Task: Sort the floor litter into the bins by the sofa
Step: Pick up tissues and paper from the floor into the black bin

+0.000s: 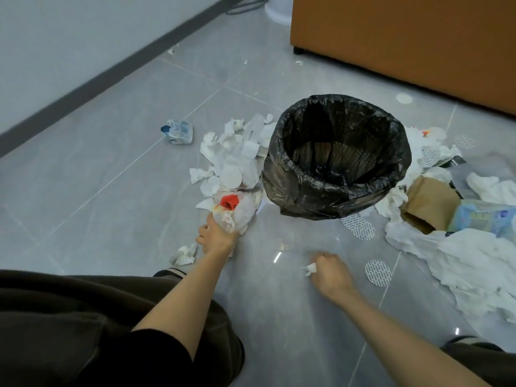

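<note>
Head view: I see one mesh bin (307, 196), lined with a glossy black bag, standing upright on the grey tiled floor (111, 169). It is near the orange-brown sofa (405, 37) but apart from its base. One white round container (279, 9) shows at the top edge, beside the sofa's corner.

Litter hugs the bin on two sides. A tissue heap (229, 152) of crumpled white pieces touches its left wall. A wider tissue spread (474, 263) lies to its right, with one brown paper bag (427, 205) and one pale blue soft pack (485, 216). Open tile runs from the left heap out to the dark skirting (83, 88), broken only by one blue-and-white wrapper (178, 131).

In front of the bin the smooth tile carries one round patterned disc (377, 273) and an overlapping disc cluster (358, 227) nearer the bin.

My left hand (216, 236) has its grip clamped on a crumpled white plastic bag (234, 210) with red print, at the heap's near edge. One tissue wad (184, 255) lies just beside that hand. My right hand (332, 272) has its grip curled tight round a small tissue scrap (310, 268), over open tile in front of the bin.
</note>
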`<state>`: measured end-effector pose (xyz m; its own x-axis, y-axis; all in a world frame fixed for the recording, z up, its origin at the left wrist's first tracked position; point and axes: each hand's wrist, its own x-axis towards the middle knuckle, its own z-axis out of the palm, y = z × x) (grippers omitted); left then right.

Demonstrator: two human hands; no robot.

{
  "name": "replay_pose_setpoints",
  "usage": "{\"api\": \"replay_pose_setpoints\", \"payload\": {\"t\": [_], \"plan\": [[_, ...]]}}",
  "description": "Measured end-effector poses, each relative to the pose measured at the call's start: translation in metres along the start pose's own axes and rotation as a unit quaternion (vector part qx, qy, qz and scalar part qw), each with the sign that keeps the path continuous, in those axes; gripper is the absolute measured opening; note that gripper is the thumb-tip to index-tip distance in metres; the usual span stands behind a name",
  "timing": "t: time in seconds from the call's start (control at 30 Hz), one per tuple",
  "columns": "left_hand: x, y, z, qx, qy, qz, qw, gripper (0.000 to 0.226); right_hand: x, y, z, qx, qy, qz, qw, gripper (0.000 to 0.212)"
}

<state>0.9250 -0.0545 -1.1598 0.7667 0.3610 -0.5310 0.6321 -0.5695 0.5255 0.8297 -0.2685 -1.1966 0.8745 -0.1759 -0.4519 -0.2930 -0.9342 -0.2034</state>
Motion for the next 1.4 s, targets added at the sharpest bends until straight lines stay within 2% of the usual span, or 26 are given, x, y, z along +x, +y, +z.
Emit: {"api": "replay_pose_setpoints", "payload": {"t": [0.07, 0.2, 0.33, 0.43, 0.5, 0.63, 0.73, 0.8, 0.87, 0.93, 1.0, 1.07, 1.23, 1.4], "plan": [[0.004, -0.008, 0.003, -0.032, -0.021, -0.004, 0.999, 0.085, -0.005, -0.008, -0.009, 0.026, 0.007, -0.022, 0.999, 0.026], [0.01, -0.016, 0.006, -0.092, -0.014, -0.026, 0.995, 0.071, -0.009, -0.036, -0.043, 0.163, 0.024, -0.097, 0.982, 0.02], [0.006, -0.01, 0.003, -0.164, 0.018, -0.033, 0.986, 0.054, -0.016, -0.072, -0.102, 0.305, 0.035, -0.17, 0.936, 0.017], [0.003, -0.002, -0.002, -0.193, 0.044, -0.003, 0.98, 0.046, -0.024, -0.087, -0.157, 0.393, 0.02, -0.206, 0.896, 0.018], [-0.001, 0.007, -0.008, -0.212, 0.069, 0.022, 0.975, 0.04, -0.024, -0.086, -0.188, 0.409, 0.071, -0.21, 0.885, 0.018], [-0.013, 0.036, -0.023, -0.249, 0.121, 0.099, 0.956, 0.038, -0.017, -0.067, -0.226, 0.387, 0.214, -0.153, 0.884, 0.024], [-0.027, 0.063, -0.038, -0.267, 0.148, 0.164, 0.938, 0.039, -0.011, -0.049, -0.228, 0.366, 0.265, -0.1, 0.886, 0.044], [-0.039, 0.081, -0.048, -0.284, 0.166, 0.206, 0.922, 0.039, -0.012, -0.038, -0.223, 0.319, 0.276, -0.069, 0.904, 0.056], [-0.051, 0.099, -0.056, -0.296, 0.179, 0.25, 0.904, 0.037, -0.014, -0.028, -0.215, 0.269, 0.263, -0.058, 0.925, 0.058], [-0.063, 0.116, -0.061, -0.309, 0.179, 0.292, 0.887, 0.035, -0.017, -0.018, -0.211, 0.221, 0.198, -0.077, 0.952, 0.06], [-0.075, 0.131, -0.063, -0.32, 0.169, 0.326, 0.873, 0.033, -0.021, -0.01, -0.208, 0.158, 0.113, -0.098, 0.976, 0.06], [-0.088, 0.145, -0.062, -0.321, 0.16, 0.359, 0.862, 0.032, -0.024, -0.004, -0.201, 0.09, 0.081, -0.101, 0.987, 0.051], [-0.115, 0.171, -0.046, -0.277, 0.067, 0.435, 0.854, 0.032, -0.031, 0.011, -0.189, 0.048, 0.163, -0.098, 0.981, 0.026], [-0.117, 0.177, -0.015, -0.107, -0.058, 0.47, 0.874, 0.045, -0.037, 0.023, -0.188, 0.042, 0.188, -0.122, 0.974, 0.022]]}}
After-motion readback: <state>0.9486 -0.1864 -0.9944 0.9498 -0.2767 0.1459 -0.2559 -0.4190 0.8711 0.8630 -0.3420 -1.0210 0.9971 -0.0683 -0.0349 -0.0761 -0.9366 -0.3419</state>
